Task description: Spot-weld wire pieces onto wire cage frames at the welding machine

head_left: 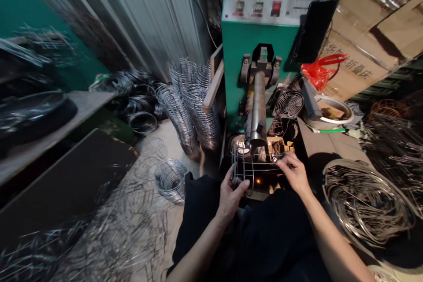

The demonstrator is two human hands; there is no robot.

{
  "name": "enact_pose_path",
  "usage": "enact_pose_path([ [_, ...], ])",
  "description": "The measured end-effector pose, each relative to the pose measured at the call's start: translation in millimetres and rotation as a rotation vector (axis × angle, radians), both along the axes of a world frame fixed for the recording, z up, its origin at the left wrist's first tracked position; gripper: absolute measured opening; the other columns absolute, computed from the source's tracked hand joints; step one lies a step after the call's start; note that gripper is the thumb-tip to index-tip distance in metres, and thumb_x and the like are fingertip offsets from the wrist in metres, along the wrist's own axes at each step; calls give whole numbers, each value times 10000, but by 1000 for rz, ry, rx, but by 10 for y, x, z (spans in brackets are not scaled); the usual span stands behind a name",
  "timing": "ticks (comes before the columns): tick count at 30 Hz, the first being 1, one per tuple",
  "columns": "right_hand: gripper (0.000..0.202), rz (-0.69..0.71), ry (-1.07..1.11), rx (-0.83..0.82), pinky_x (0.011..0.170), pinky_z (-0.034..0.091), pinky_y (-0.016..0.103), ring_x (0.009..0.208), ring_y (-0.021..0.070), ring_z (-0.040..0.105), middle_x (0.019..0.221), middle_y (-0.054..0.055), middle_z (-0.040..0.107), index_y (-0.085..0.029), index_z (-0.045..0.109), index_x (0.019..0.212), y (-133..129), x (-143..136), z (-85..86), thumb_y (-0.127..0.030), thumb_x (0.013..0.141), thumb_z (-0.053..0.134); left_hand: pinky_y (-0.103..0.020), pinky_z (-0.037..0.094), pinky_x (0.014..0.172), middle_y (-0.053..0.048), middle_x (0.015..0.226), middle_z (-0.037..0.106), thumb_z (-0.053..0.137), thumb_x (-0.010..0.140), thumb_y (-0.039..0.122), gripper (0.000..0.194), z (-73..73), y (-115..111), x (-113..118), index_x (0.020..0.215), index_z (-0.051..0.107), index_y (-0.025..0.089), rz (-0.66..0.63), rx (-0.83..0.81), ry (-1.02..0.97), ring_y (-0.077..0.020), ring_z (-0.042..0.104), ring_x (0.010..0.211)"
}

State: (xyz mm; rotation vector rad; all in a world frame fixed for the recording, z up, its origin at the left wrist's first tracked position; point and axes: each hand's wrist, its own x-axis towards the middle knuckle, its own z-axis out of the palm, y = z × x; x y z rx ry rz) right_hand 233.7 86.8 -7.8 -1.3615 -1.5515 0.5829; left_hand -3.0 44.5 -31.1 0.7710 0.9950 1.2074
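Note:
My left hand is closed around a small wire frame of thin rods and curved wire, held just in front of the machine. My right hand is closed in a pinch at the far right end of the frame's long rods; a small dark piece shows at the fingertips, too small to name. Above and between the hands, a thick metal cylinder juts out from the green machine. Beneath the cylinder, a round dish and a small yellow box lie in a dark tray, partly hidden.
Tall stacks of wire rings stand left of the machine, with a shorter coil-like stack on the floor. Loose wires litter the floor. At right are a round container of bent wires, a white basin and cardboard boxes.

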Motion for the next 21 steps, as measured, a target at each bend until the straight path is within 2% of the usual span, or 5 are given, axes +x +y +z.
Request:
enact_pose_path([
  [5,410,0,13,2,786,388,351,827,219,487,794,38,503,-215,507,596,13,-36,19,-499,853,654,-201,450,505,81,601,531,818,744,376,931,-41,-6,24,1526,353,177,18,25,4,-81,510,492],
  [11,417,15,-5,13,774,381,359,815,221,484,756,35,504,-220,505,579,36,-30,23,-492,835,688,-197,449,503,83,604,530,798,775,339,924,-35,-10,15,1543,312,170,13,11,-20,-70,488,488],
  [21,464,7,-10,11,733,373,352,764,206,460,713,25,472,-222,484,559,239,-30,21,-546,811,699,-215,467,522,69,577,567,772,799,344,927,29,177,5,1555,279,133,-2,72,29,-94,537,486],
])
